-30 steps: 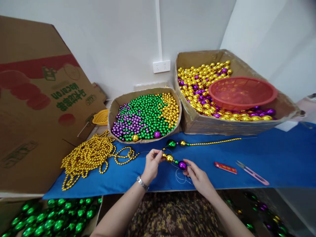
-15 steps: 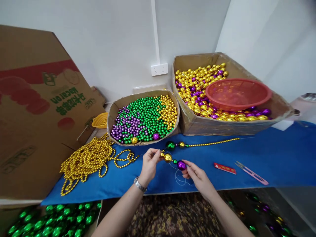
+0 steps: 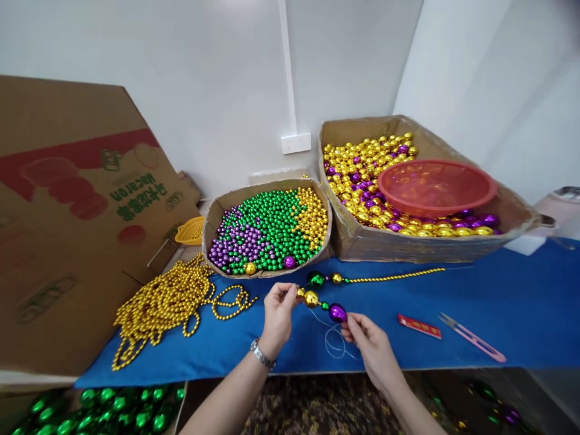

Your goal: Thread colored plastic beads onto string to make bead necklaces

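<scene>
Between my hands stretches a string of beads [image 3: 311, 298] in gold, green and purple. My left hand [image 3: 278, 311], with a metal watch on its wrist, pinches the small gold bead at the string's left end. My right hand [image 3: 369, 344] has its fingertips closed at the large purple bead [image 3: 338, 312] on the right. A clear thread [image 3: 334, 343] loops down onto the blue cloth below. Just behind, a large green bead [image 3: 316, 278], a gold bead [image 3: 336, 278] and a thin gold bead strand [image 3: 399, 275] lie in line on the cloth.
A carton of small beads [image 3: 209, 238] and a larger carton [image 3: 362, 241] with a red basket [image 3: 437, 188] stand behind. Gold bead strands [image 3: 163, 302] heap at left beside a big cardboard box [image 3: 67, 254]. A red packet [image 3: 419, 326] and pink thread snips [image 3: 475, 339] lie at right.
The view has tilted up slightly, so everything sits lower in the picture. Both hands keep their hold on the bead string, which has barely moved.
</scene>
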Demonstrator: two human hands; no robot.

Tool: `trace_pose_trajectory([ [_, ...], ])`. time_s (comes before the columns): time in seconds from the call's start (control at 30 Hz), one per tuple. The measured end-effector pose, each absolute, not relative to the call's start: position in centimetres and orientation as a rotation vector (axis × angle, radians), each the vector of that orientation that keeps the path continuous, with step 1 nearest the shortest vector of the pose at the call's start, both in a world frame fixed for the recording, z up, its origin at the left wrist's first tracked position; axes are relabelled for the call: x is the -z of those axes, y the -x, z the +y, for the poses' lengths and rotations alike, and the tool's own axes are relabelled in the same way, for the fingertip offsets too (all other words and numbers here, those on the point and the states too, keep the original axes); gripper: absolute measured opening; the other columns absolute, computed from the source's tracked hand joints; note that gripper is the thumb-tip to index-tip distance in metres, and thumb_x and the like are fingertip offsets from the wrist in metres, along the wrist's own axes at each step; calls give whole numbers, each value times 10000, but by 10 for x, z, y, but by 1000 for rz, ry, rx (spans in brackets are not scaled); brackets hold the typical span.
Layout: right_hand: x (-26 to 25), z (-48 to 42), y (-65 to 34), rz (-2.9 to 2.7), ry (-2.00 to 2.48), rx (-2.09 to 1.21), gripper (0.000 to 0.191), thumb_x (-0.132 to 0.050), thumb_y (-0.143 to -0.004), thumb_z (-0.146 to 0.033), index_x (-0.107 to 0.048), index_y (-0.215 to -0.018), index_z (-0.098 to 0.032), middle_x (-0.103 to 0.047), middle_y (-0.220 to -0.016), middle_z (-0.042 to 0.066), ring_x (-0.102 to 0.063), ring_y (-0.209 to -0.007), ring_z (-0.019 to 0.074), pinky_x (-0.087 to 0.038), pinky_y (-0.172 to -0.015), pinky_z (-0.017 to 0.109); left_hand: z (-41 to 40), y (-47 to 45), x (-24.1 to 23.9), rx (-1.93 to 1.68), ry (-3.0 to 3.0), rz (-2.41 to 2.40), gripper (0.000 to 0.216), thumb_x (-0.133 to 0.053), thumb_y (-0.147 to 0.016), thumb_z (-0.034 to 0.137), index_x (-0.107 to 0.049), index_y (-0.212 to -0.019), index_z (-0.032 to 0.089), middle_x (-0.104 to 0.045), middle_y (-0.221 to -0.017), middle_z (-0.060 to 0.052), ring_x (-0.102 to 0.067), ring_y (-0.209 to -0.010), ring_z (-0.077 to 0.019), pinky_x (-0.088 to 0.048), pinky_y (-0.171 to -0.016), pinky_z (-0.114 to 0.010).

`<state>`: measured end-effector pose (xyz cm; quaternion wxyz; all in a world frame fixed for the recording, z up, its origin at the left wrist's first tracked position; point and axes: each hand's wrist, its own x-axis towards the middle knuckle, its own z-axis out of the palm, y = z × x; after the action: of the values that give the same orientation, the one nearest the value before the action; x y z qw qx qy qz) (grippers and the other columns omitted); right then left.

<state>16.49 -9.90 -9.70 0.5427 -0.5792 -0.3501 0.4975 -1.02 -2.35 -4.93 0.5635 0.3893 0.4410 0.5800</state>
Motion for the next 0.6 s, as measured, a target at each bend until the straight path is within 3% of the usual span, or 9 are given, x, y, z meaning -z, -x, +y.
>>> trace_pose_trajectory([
  [0.23, 93, -97, -163, -799, 1324, -1236, 372, -637, -725, -564, -598, -750, -195, -501, -595, -31, -503, -562, 127, -425, -524, 230, -20, 5, 32, -1347, -1082, 1033, 208, -694, -739, 347, -620, -789, 159, -612, -705, 6, -581, -644, -118, -526, -640, -260],
  [0.4, 95, -94, -162, -681, 1223, -1303, 414, -685, -664, -596, -586, -696, -196, -468, -608, -34, -444, -588, 115, -397, -549, 225, -16, 2, 11, -1326, -1188, 956, 195, -679, -758, 326, -629, -829, 152, -624, -708, 1, -585, -640, -111, -522, -631, -239],
  [0.6, 100, -93, -164, -570, 1099, -1365, 361, -710, -687, -536, -570, -705, -204, -442, -613, -44, -406, -591, 102, -381, -549, 212, -10, 6, -3, -1388, -1214, 921, 196, -666, -772, 333, -630, -827, 149, -618, -726, 1, -593, -653, -112, -540, -652, -260],
])
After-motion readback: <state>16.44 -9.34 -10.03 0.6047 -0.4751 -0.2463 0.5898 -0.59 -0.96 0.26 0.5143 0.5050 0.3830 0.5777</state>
